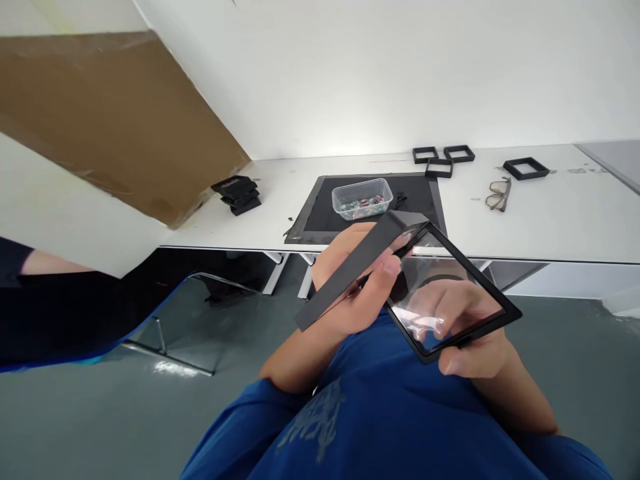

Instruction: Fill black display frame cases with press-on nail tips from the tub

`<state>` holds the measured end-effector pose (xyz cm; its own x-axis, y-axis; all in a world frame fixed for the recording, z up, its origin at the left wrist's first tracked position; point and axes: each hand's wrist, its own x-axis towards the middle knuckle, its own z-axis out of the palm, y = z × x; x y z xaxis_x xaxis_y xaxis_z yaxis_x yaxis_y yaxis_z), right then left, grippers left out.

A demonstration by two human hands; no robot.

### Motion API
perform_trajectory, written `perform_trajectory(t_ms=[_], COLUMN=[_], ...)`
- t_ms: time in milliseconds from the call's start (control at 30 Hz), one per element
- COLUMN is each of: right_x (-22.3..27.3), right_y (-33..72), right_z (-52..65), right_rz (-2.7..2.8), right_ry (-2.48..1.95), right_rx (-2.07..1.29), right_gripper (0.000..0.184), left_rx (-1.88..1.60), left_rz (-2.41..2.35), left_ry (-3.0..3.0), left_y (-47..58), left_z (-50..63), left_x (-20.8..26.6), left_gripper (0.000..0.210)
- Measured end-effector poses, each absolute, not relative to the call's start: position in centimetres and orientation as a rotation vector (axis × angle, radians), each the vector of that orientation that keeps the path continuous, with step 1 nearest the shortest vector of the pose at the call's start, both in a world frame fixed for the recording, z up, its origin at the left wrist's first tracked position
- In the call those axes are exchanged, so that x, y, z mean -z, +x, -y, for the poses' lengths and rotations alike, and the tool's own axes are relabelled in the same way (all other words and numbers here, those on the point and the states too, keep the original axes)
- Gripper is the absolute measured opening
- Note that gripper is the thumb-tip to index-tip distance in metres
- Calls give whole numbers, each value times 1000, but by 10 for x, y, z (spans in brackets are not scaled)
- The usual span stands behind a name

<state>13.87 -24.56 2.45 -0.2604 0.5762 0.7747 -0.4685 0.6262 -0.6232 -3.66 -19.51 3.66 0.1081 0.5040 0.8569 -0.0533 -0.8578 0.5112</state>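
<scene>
Frame (410,285) at four o'clock: I see left hand (367,301), partly hidden behind it, and right hand (479,355) gripping it.

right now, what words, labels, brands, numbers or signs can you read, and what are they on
No text can be read.
Blue shirt: grey marks on the chest look like scrawled lettering, but I cannot make them out.
Black frame being held: no lettering visible.
Clear plastic tub: no label visible.
</scene>
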Motion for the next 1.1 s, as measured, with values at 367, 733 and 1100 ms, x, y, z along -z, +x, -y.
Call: perform_trajectory(t_ms=[367, 733, 1100], right_x=[-17, -30, -28], right_y=[138, 133, 127], right_z=[246, 256, 252], right_rz=[1391, 1254, 1402], right_ry=[24, -28, -253], right_rx=[-1048, -991, -841], right_gripper=[31, 24, 34], left_rx=[-2055, -1554, -1595], left_rz=[36, 77, -54], left_ry=[2073, 2573, 2607], left_y=[-19, -26, -19], left_z=[169, 176, 181], left_x=[-50, -53, -41], left_gripper=[84, 108, 80])
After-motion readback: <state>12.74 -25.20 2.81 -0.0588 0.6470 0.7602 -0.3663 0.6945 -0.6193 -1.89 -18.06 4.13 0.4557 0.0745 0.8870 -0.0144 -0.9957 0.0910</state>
